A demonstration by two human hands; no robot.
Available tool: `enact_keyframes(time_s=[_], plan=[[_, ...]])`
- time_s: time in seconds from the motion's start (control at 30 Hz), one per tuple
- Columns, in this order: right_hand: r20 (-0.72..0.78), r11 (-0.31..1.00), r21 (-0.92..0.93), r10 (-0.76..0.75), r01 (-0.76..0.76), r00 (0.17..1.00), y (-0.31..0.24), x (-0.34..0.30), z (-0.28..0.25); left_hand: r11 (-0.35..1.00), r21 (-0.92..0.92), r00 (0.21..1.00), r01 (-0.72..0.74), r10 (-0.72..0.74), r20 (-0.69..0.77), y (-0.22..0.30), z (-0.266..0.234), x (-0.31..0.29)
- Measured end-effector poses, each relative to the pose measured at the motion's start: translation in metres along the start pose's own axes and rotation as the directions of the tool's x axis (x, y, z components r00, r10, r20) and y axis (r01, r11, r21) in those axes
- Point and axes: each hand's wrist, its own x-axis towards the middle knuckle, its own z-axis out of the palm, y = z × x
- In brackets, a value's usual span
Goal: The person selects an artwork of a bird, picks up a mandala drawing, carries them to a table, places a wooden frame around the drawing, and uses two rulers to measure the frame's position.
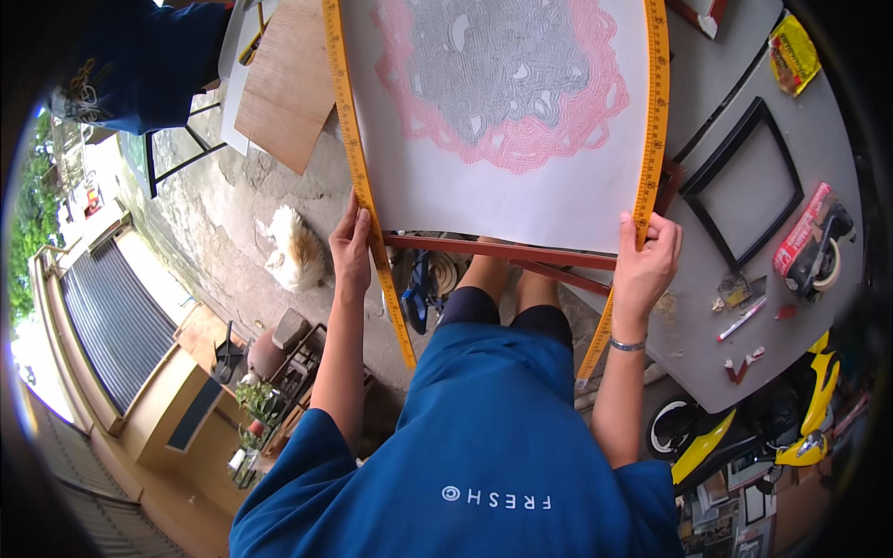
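A white sheet (502,200) with a grey and pink line pattern spreads out in front of me. Along its left side runs a yellow measuring strip (347,112), and my left hand (351,249) is closed on it near the sheet's lower corner. My right hand (648,265) pinches a second yellow measuring strip (655,112) at the opposite corner. Both strips stick out below my hands toward my body. Just under the sheet's near edge lies a reddish-brown wooden bar (502,249); how it joins the sheet is hidden.
On the grey table (688,344) at right are a black picture frame (686,192), a tape dispenser (828,256), a marker (741,318) and a yellow packet (793,56). A furry animal (296,249) lies at left, below a plywood board (286,88). Another person (139,70) stands far left.
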Motion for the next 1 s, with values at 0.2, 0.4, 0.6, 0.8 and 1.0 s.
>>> enact_keyframes(time_s=[0.2,0.4,0.6,0.8,1.0], plan=[[0.007,0.999,0.051,0.015,-0.015,1.000,0.0027,0.0034,0.0015,1.000,-0.016,1.000,0.009,-0.010,-0.020,-0.0036,0.0011,-0.0011],[-0.013,1.000,0.022,-0.006,0.006,1.000,0.0068,0.0003,0.0054,1.000,0.008,0.999,0.026,-0.026,-0.037,-0.0024,0.0025,-0.0010],[-0.008,0.999,0.039,0.036,-0.036,0.999,0.0056,0.0010,0.0055,0.998,-0.024,0.997,0.060,-0.061,-0.049,-0.0027,0.0029,-0.0015],[-0.029,0.998,0.056,0.026,-0.025,0.999,0.0080,-0.0008,0.0081,0.999,-0.034,0.998,0.024,-0.026,-0.051,-0.0055,0.0017,-0.0006],[-0.026,0.999,0.041,0.023,-0.022,0.999,0.0067,-0.0006,0.0077,0.999,-0.027,0.998,0.035,-0.036,-0.054,-0.0054,0.0012,-0.0010]])
